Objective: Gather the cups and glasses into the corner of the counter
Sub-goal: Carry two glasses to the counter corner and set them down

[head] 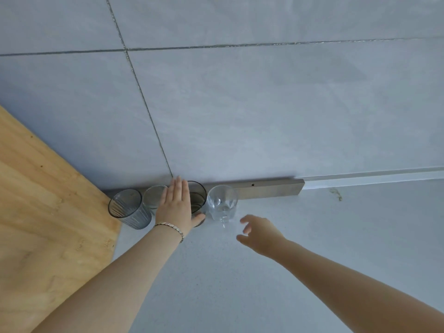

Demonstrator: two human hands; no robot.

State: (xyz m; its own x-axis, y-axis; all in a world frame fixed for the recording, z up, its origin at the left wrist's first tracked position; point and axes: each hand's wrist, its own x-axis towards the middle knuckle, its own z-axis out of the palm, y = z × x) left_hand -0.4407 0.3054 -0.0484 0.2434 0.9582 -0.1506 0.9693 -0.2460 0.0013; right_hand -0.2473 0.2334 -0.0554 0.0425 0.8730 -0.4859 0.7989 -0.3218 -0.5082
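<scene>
Glasses are nearly all gathered already, as far as I can judge. Four stand in one row at the foot of the tiled wall (pixel 240 111), on the grey counter (pixel 240 284). Ribbed grey glass (pixel 127 207) is at the far left end, touching or almost touching the wooden board (pixel 48 212) that closes the corner. Next to it a small clear glass (pixel 153 197), then a dark glass (pixel 198 198), then a clear rounded glass (pixel 222 205) at the right end, w/ only a small gap to the dark one.

Left hand (pixel 175 205) is flat, fingers straight and together, thumb against the base of the dark glass; it grips nothing, it seems only to press the dark glass. Right hand (pixel 259 233) is near the clear rounded glass but apart from it, fingers loosely spread and curled, holding nothing.

What is left, prob.: close the gaps, esp. at the right end. No other cups are visible.

A metal strip (pixel 269 188) lies along the wall just right of the row. Nothing blocks the way.
</scene>
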